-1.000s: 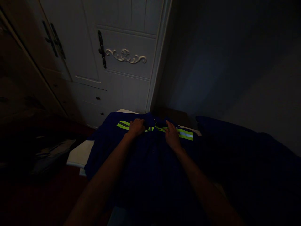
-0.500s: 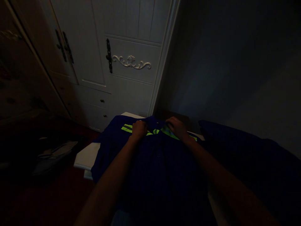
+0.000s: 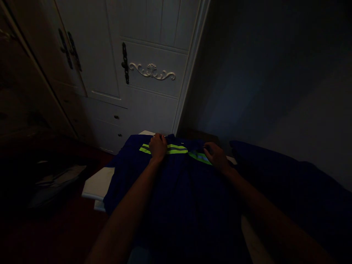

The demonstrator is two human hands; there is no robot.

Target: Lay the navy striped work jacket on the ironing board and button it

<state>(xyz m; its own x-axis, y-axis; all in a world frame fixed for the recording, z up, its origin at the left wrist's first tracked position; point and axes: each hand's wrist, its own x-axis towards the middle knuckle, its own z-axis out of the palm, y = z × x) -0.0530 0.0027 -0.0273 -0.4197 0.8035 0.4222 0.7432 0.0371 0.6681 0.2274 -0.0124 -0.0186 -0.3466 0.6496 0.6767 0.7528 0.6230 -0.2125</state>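
A dark blue work jacket (image 3: 173,190) with yellow-green reflective strips lies spread over a pale table (image 3: 99,182). Its collar end points away from me. My left hand (image 3: 158,147) is closed on the cloth at the left of the collar, across the reflective strip. On the other side, my right hand (image 3: 216,156) pinches the jacket's right front edge near the collar, with thumb and fingers together. The strip on that side looks creased and tilted. Deep shadow hides the jacket's lower part.
A white wardrobe (image 3: 148,106) with dark handles stands just behind the table. Another dark blue cloth item (image 3: 280,172) lies at the right by the wall. Dim folded fabric (image 3: 59,179) is at the left above a dark red floor (image 3: 74,216).
My right hand has moved to the right with the jacket's edge, and my left hand slightly left and up. The left reflective strip now lies flatter and shows more.
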